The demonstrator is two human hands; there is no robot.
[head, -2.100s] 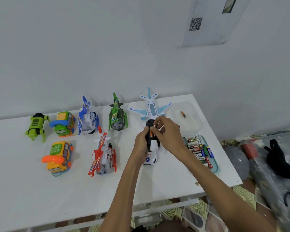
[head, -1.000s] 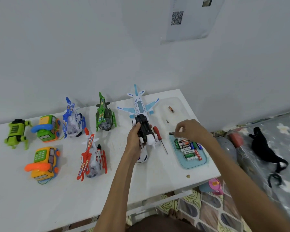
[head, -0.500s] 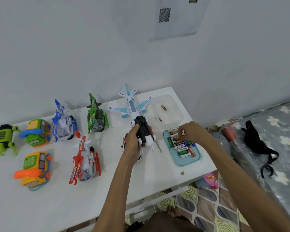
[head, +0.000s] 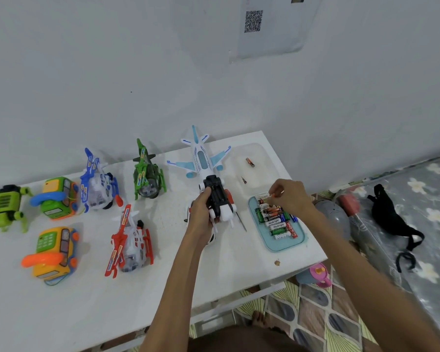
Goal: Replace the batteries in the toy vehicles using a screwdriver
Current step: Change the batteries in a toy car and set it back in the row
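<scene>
A person's left hand (head: 201, 217) is gripping an upturned toy car (head: 217, 199), fingers curling round its black underside, toward the right side of a white table (head: 137, 301). The right hand (head: 294, 199) is hovering over the far end of a blue tray (head: 301, 241) that is lying along the surface's right edge. Its thumb and forefinger are pinching one small battery (head: 274, 195). More batteries (head: 276, 222) are lying in the tray. A red-handled screwdriver (head: 240, 221) is lying between the car and the tray, partly hidden by the car. A clear tray (head: 259, 151) is sitting at the far right corner, holding a single used battery (head: 250, 162). A white toy plane (head: 201, 158) is resting just behind the car. Three toy helicopters (head: 148, 174) and other bright toys are standing toward the left edge.
</scene>
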